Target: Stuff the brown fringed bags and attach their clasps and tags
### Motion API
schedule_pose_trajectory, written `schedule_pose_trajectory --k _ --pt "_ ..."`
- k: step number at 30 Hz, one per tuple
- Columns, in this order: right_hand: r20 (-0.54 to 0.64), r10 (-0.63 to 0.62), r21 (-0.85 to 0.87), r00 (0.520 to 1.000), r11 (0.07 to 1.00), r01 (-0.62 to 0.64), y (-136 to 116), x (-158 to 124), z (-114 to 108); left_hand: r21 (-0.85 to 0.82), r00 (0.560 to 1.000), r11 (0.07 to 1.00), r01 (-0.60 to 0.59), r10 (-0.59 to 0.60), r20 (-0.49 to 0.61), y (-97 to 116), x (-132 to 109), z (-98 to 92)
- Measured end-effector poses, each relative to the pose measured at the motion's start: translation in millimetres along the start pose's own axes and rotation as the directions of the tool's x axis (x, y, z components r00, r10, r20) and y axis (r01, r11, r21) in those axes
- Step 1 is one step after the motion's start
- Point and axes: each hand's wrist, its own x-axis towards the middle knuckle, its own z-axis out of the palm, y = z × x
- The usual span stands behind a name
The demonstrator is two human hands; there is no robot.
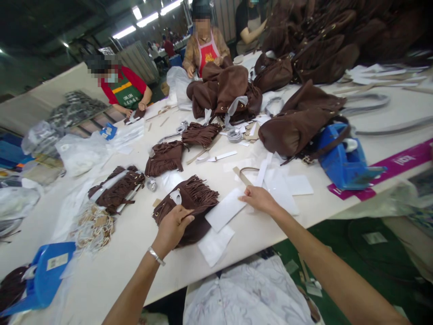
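A small dark-brown fringed bag (198, 228) lies on the table in front of me, fringe toward the far right and a white wrapped piece on top. My left hand (174, 225) is closed in a pinch at the edge of its flap. My right hand (259, 198) is closed, its fingertips at the right end of a white paper sheet (225, 211) that reaches to the bag's side. A tan strip (241, 176) runs up to the right knuckles; whether the fingers hold it too is hidden. A second white sheet (215, 244) lies below the first.
More fringed bags (164, 158) lie beyond, with a wrapped one (117, 187) at left above tangled strings (94, 225). Blue tape dispensers (343, 155) stand right and lower left. Large brown bags (233, 88) are piled behind. Two co-workers (126, 88) handle pieces across the table.
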Motion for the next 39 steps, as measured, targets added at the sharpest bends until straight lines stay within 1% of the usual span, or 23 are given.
schedule_pose_trajectory --k 4,7,9,11,12,13,14,15,16,17,18,19,20,21,22,25,27,29,31,33,35,36,39 --pt "-0.035 -0.029 -0.077 0.999 0.997 0.026 -9 5 14 -0.074 0.998 0.996 0.047 -0.049 -0.029 -1 6 0.2" --pt "-0.061 -0.038 -0.131 0.997 0.991 0.03 -13 3 12 -0.076 0.994 0.995 0.067 -0.073 -0.085 1 5 4.0" --pt "-0.081 -0.036 -0.168 0.996 0.986 0.022 -18 -4 8 -0.044 0.988 0.998 0.051 -0.057 -0.145 2 2 7.8" --pt "-0.14 -0.046 -0.228 0.989 0.973 0.013 -28 -16 6 0.015 0.977 1.0 0.027 -0.023 -0.213 4 0 12.5" --pt "-0.192 -0.083 -0.273 0.978 0.962 0.028 -34 -23 8 0.047 0.97 0.999 0.015 -0.003 -0.244 5 -2 14.9" --pt "-0.247 -0.153 -0.321 0.957 0.944 0.068 -42 -32 11 0.077 0.963 0.997 0.004 0.017 -0.268 6 -3 17.0" --pt "-0.281 -0.264 -0.372 0.923 0.916 0.148 -50 -40 17 0.099 0.959 0.995 -0.007 0.034 -0.281 7 -4 18.7" --pt "-0.28 -0.407 -0.416 0.869 0.867 0.272 -58 -48 26 0.114 0.957 0.993 -0.018 0.05 -0.284 8 -4 19.8" --pt "-0.238 -0.564 -0.445 0.791 0.787 0.427 -65 -53 35 0.125 0.958 0.992 -0.028 0.062 -0.28 9 -4 20.1" --pt "-0.17 -0.697 -0.448 0.697 0.684 0.576 -71 -56 46 0.134 0.96 0.99 -0.037 0.073 -0.27 9 -4 19.9" --pt "-0.1 -0.793 -0.434 0.602 0.579 0.69 -75 -56 57 0.141 0.963 0.989 -0.045 0.08 -0.255 9 -4 19.2" --pt "-0.042 -0.85 -0.418 0.525 0.492 0.764 -77 -54 67 0.146 0.967 0.988 -0.052 0.086 -0.24 8 -4 18.5" --pt "0.0 -0.879 -0.404 0.477 0.436 0.804 -78 -49 75 0.152 0.97 0.987 -0.054 0.089 -0.228 7 -4 18.0" --pt "0.024 -0.888 -0.394 0.46 0.414 0.82 -77 -44 82 0.156 0.971 0.986 -0.056 0.09 -0.219 7 -4 18.2" --pt "0.036 -0.886 -0.382 0.463 0.416 0.825 -76 -38 87 0.16 0.972 0.985 -0.06 0.095 -0.216 6 -4 19.5" --pt "0.041 -0.864 -0.331 0.501 0.462 0.823 -70 -25 92 0.216 0.961 0.972 -0.093 0.144 -0.235 3 -6 31.1" --pt "0.032 -0.843 -0.315 0.536 0.501 0.806 -69 -24 93 0.301 0.947 0.946 -0.122 0.202 -0.251 2 -9 42.5" --pt "0.029 -0.831 -0.318 0.555 0.519 0.794 -71 -25 94 0.356 0.939 0.924 -0.14 0.237 -0.247 3 -12 51.5" --pt "0.024 -0.826 -0.324 0.563 0.526 0.786 -73 -27 97 0.312 0.95 0.94 -0.137 0.214 -0.228 5 -14 54.2" --pt "0.024 -0.824 -0.329 0.566 0.528 0.783 -74 -27 100 0.207 0.968 0.974 -0.092 0.136 -0.21 7 -13 50.8" --pt "0.036 -0.819 -0.34 0.572 0.529 0.778 -75 -27 102 0.153 0.983 0.987 -0.044 0.07 -0.171 10 -9 45.8" --pt "0.046 -0.816 -0.345 0.576 0.529 0.775 -75 -27 103 0.166 0.989 0.986 -0.034 0.057 -0.136 11 -6 44.3" --pt "0.082 -0.803 -0.353 0.59 0.53 0.771 -75 -26 104 0.349 0.997 0.934 -0.072 0.072 0.012 17 2 45.9"
